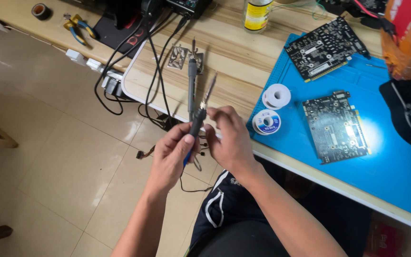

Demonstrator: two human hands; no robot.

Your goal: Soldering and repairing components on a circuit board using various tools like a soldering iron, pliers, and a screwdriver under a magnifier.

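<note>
While left hand (173, 153) grips the soldering iron handle (196, 124) and right hand (230, 138) pinches near its tip (210, 89), just off table (224, 52) edge, solder spools (268, 121) at 3 o'clock: keep handle steady, fingers off hot metal.

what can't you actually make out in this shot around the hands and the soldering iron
- Head view: the tip of the soldering iron is motion-blurred; its shape is unclear.
- What the right hand pinches is hidden by its own fingers.
- The left hand covers the lower handle.
- The component detail on the lit circuit board is washed out by glare.
- The yellow-labelled bottle is cut off by the top edge.
</note>
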